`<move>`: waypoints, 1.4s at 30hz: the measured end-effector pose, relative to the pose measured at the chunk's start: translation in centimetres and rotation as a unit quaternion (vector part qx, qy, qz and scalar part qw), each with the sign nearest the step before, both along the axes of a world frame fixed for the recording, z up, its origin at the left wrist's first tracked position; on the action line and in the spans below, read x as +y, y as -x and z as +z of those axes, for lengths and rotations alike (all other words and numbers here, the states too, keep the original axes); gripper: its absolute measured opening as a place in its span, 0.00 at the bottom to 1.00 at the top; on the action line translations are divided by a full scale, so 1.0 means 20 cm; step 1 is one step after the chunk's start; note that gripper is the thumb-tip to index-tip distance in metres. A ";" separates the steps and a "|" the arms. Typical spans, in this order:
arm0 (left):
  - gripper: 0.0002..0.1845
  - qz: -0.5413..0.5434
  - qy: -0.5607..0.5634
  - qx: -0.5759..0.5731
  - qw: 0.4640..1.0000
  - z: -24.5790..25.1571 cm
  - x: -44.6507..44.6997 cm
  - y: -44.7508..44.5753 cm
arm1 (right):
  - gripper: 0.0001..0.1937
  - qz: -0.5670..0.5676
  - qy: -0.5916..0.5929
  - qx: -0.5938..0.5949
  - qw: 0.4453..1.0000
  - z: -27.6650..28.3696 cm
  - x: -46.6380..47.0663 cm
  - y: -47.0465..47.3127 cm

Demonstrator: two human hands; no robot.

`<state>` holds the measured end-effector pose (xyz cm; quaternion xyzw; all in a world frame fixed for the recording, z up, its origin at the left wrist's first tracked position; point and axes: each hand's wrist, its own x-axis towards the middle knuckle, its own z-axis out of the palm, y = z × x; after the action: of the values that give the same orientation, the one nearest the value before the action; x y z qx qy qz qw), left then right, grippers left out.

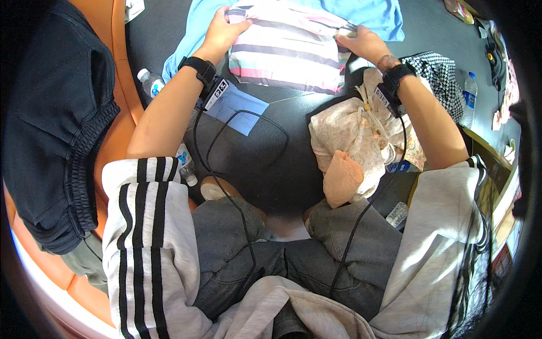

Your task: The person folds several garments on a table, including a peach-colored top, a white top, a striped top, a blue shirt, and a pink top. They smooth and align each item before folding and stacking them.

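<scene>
A striped cloth garment (288,51), white with pink, grey and teal bands, lies folded in front of me. My left hand (226,31) grips its upper left edge between thumb and fingers. At its upper right edge, my right hand (362,40) pinches the fabric. Beneath and behind it spreads a light blue cloth (387,21). A smaller folded blue cloth (241,110) lies on the dark floor below my left wrist. Under my right forearm is a heap of cream patterned cloth (338,123) with a peach-coloured cloth piece (344,178) on it.
Plastic bottles stand or lie at left (146,80) and right (469,99). A black-and-white patterned cloth (440,80) lies beyond my right wrist. Dark clothing (55,127) rests on the orange seat (123,84) at left. Black cables (211,169) hang from both wrist devices.
</scene>
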<state>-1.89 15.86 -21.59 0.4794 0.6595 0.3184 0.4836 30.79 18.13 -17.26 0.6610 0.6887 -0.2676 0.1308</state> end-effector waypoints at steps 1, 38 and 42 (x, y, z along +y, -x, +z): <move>0.46 0.004 0.030 -0.034 0.999 0.01 0.01 0.00 | 0.36 -0.013 -0.001 0.025 1.000 -0.02 0.00 0.00; 0.09 -0.018 -0.155 0.102 0.983 0.14 -0.15 -0.08 | 0.34 -0.232 -0.025 0.345 0.909 -0.10 -0.07 0.05; 0.11 -0.164 0.215 -0.106 0.957 0.22 -0.40 -0.18 | 0.35 -0.149 0.108 0.434 0.882 -0.11 0.04 0.08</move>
<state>1.71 7.82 -17.27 0.4296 0.5696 0.1342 0.6877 29.28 18.87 -19.41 0.5554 0.5365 -0.6169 -0.1520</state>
